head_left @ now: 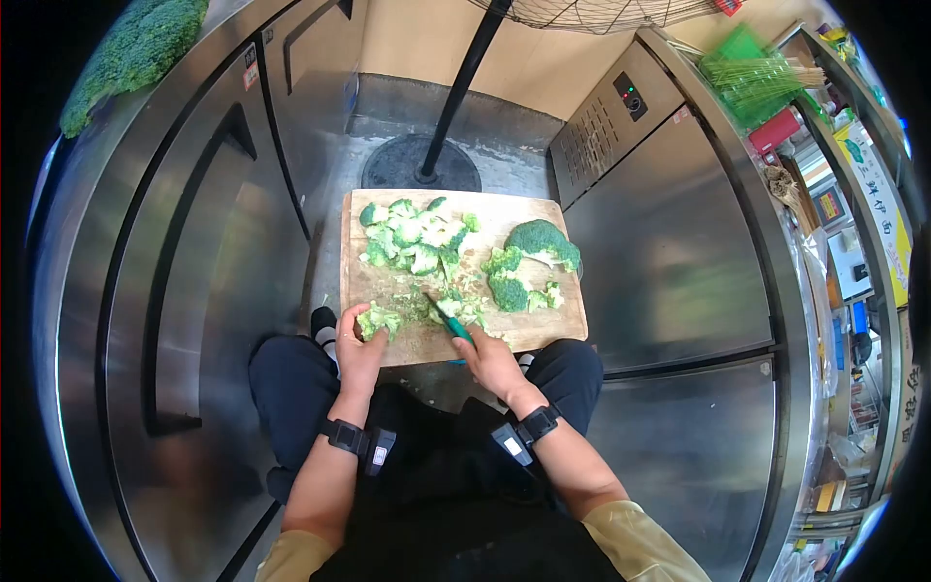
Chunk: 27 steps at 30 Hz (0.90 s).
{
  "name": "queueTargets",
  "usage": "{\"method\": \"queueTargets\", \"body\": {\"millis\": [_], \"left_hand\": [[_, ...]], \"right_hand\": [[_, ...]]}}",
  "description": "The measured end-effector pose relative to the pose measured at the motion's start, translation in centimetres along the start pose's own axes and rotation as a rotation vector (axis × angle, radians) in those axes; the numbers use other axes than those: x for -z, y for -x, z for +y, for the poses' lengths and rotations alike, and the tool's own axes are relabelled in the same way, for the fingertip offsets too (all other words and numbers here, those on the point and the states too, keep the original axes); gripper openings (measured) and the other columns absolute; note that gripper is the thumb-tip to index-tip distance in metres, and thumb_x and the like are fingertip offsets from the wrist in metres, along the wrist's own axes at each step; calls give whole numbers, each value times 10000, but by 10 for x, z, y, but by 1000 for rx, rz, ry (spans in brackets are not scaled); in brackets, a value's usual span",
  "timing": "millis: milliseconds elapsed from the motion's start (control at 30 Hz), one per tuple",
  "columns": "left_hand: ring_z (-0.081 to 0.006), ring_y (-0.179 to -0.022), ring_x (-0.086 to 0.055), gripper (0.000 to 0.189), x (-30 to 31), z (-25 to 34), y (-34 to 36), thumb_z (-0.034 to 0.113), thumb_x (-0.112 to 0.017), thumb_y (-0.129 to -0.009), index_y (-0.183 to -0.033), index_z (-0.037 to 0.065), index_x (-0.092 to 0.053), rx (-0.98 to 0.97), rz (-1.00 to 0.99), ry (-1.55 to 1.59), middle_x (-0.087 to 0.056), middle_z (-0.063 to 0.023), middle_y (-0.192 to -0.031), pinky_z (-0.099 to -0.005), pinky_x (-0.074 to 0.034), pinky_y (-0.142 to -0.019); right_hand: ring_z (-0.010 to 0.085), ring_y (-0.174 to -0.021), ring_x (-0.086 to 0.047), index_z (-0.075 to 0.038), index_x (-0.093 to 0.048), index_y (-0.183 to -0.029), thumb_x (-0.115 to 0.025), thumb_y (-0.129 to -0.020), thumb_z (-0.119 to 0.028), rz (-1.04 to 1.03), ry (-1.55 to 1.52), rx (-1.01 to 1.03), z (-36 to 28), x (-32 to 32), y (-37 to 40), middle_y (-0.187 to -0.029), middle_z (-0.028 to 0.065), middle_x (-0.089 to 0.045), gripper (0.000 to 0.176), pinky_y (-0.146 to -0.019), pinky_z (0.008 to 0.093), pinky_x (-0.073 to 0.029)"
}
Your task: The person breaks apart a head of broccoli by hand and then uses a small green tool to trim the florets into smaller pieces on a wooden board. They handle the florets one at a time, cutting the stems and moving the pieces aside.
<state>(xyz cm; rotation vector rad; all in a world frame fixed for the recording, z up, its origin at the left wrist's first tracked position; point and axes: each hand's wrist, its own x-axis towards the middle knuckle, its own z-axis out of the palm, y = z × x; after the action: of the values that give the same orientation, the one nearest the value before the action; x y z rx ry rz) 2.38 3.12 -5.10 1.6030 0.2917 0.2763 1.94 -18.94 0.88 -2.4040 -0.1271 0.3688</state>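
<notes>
A wooden cutting board (543, 325) lies in front of my knees, low between two steel cabinets. My left hand (359, 354) grips a broccoli floret (378, 318) at the board's near left edge. A green-handled knife (448, 324) is held in my right hand (493, 363), its blade pointing toward that floret. A pile of cut florets (412, 241) covers the board's far left. A large broccoli head (543, 242) and smaller pieces (509, 289) lie on the right half.
Steel refrigerator doors (194, 291) stand on the left and a steel cabinet (679, 252) on the right. A fan stand with a round base (422, 165) rises behind the board. More broccoli (131, 53) rests on the left counter top. Cluttered shelves (853, 194) fill the far right.
</notes>
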Motion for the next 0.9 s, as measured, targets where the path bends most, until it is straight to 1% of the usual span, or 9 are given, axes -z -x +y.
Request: {"method": "queueTargets", "body": {"millis": [33,67,200,300,333,433,467,567,900], "left_hand": [[-144,-826,-455,418,0,5,1,24,-682,-708,-1106,90,-575,1,2,-65,-493,-40,-984,-270,-412,-761],[-150,-831,-458,421,-1,10,2,36,-687,-712,-1113,92,-575,-1,2,-130,-492,-46,-992,-274,-414,-764],[-172,-857,-461,445,-1,10,2,78,-703,-725,-1148,95,-566,-50,-7,-226,-487,-70,-1019,-293,-421,-777],[-159,-844,-467,442,5,17,7,76,-707,-721,-1137,60,-560,26,-42,-236,-489,-71,-1020,-298,-428,-773],[-150,-808,-475,415,6,11,7,79,-709,-725,-1111,45,-558,47,-39,-196,-491,-68,-984,-292,-439,-739],[-121,-694,-489,340,6,1,6,84,-713,-738,-1025,12,-547,124,-25,-75,-491,-56,-874,-271,-459,-628],[-111,-652,-487,314,5,1,7,84,-714,-743,-993,8,-540,160,-15,-37,-485,-48,-835,-262,-460,-585],[-93,-573,-477,272,3,0,6,83,-716,-753,-930,11,-522,172,-4,22,-459,-29,-749,-241,-454,-497],[-60,-572,-452,243,-1,0,4,23,-716,-741,-889,14,-523,143,1,37,-440,3,-722,-232,-457,-484]], "right_hand": [[428,-651,-584,-25,-504,-1016,-487,-939,-336,33,-99,-22,-2,2,2,-697,241,-600,321,-620,484,-475],[348,-539,-588,-19,-494,-1031,-492,-948,-316,15,-159,-96,-6,4,5,-639,194,-585,308,-536,421,-479],[176,-466,-561,-23,-479,-1121,-491,-958,-278,-35,-347,-88,-25,-6,15,-587,79,-540,303,-468,325,-464],[183,-462,-558,-20,-470,-1128,-491,-958,-278,-61,-344,-55,-33,-19,22,-591,80,-544,309,-474,325,-468],[216,-476,-576,-17,-461,-1113,-485,-960,-270,-69,-349,-64,-43,-19,26,-590,106,-556,296,-481,347,-469],[178,-490,-571,-27,-467,-1118,-490,-963,-272,-88,-246,-2,-41,-29,29,-625,91,-570,291,-485,316,-460],[293,-526,-596,-28,-465,-1091,-490,-958,-256,0,-138,117,-33,-38,28,-621,146,-578,265,-513,383,-462],[422,-659,-592,-29,-440,-1060,-485,-943,-280,49,-79,178,-42,-36,33,-676,232,-598,280,-576,507,-451],[424,-668,-589,-46,-433,-1023,-476,-943,-284,33,123,202,-52,-28,34,-700,227,-601,255,-575,512,-449]]}}
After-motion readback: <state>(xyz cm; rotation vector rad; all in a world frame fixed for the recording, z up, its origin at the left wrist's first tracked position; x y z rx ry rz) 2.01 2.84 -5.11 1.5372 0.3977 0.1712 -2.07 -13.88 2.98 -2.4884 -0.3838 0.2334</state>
